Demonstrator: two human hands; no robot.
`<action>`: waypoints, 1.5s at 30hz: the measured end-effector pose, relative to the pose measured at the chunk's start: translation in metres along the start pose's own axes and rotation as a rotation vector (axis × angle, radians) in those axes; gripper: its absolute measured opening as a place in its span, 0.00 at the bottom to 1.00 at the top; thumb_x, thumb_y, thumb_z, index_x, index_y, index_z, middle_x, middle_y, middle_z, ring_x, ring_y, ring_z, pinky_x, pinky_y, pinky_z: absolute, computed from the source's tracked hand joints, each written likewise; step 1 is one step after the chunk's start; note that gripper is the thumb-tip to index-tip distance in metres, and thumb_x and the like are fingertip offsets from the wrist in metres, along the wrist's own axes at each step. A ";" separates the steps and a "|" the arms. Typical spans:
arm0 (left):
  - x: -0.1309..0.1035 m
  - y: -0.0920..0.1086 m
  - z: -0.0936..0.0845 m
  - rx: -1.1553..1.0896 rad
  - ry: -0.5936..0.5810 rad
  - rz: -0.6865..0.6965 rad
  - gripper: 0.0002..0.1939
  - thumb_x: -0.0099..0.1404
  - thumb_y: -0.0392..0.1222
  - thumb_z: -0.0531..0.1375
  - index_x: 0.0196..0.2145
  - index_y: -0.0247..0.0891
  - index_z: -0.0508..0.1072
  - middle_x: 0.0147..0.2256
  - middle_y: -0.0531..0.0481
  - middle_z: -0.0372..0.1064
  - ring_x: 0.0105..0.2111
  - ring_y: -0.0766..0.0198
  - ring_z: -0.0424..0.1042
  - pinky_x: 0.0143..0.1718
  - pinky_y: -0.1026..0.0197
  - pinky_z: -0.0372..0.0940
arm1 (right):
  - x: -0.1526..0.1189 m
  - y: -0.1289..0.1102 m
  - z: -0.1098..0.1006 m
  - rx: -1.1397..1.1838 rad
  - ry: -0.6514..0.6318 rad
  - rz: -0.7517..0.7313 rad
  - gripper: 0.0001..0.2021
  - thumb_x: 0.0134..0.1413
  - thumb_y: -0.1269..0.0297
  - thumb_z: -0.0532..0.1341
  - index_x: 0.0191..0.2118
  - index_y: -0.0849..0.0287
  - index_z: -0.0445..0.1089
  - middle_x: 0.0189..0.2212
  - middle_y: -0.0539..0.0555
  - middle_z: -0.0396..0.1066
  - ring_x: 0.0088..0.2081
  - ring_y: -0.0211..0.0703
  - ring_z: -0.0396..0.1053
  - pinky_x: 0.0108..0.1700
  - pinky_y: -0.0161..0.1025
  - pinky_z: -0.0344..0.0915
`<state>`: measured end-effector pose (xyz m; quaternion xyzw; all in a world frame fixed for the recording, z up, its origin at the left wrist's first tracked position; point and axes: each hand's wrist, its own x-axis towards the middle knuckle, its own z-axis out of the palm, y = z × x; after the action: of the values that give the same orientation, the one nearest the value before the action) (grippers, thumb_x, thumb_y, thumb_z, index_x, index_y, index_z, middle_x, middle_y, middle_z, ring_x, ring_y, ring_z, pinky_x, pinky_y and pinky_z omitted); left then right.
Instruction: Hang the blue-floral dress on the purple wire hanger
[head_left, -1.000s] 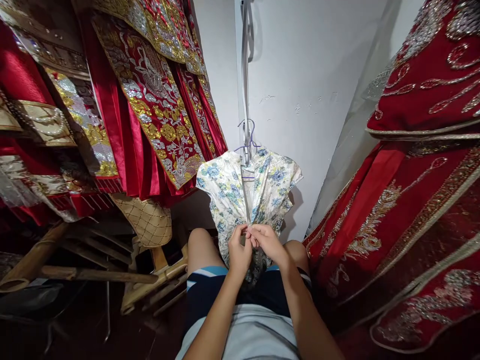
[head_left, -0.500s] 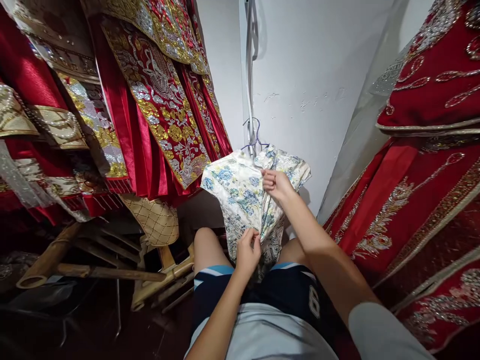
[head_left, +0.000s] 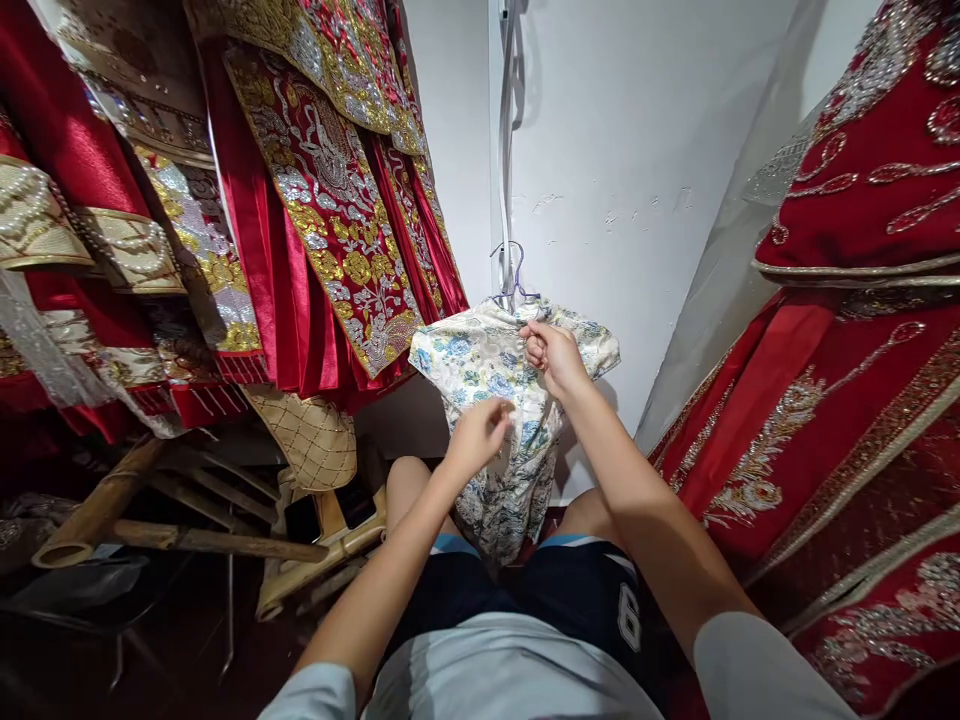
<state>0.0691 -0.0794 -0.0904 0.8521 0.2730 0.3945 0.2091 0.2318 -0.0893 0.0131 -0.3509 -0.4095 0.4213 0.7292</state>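
The floral blouse (head_left: 469, 370) hung from the purple hanger (head_left: 519, 268), directly below its hook, with its long axis running down from the hanger to between the person's knees. The right hand (head_left: 555, 360) was the nearer to the hanger, just below it at the blouse's neckline; the left hand (head_left: 480, 435) stood lower down, in front of the blouse's chest. So the cloth lay just beyond both hands, away from the person. The right grip was pinched narrow, thumb against finger, though whether an edge of cloth sat in it could not be told. The left grip was loosely curled, with a small gap at the thumb. The blouse looked pale, with blue flowers and yellow-green touches, its lower part creased and gathered.
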 end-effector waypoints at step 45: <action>0.094 -0.057 -0.107 -0.542 1.130 -0.219 0.11 0.66 0.45 0.59 0.30 0.37 0.65 0.30 0.53 0.62 0.34 0.67 0.65 0.38 0.66 0.61 | -0.077 0.106 -0.010 -0.055 0.106 0.056 0.14 0.46 0.57 0.59 0.17 0.56 0.61 0.11 0.44 0.54 0.14 0.30 0.49 0.20 0.33 0.46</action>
<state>0.0182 0.0384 -0.0067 0.3962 0.3174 0.8147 0.2803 0.1820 -0.1184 -0.1054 -0.4042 -0.3716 0.4110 0.7278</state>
